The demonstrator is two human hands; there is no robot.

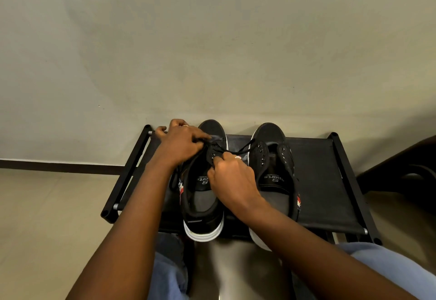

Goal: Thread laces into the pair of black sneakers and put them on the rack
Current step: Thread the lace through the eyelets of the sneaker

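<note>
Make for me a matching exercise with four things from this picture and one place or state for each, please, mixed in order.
Things:
1. left shoe
2. right shoe
3. lace
4. rack

Places or states:
A. stands under both shoes, against the wall
B. its eyelets are bare
C. pinched by the left hand and the right hand
D. both hands work over it

Pairs: 1-D, 2-B, 3-C, 4-A

Black rack (318,181) stands on tile floor (47,217); two black sneakers on top: one (203,205) at 9 o'clock, other (276,158) at 3.
</note>
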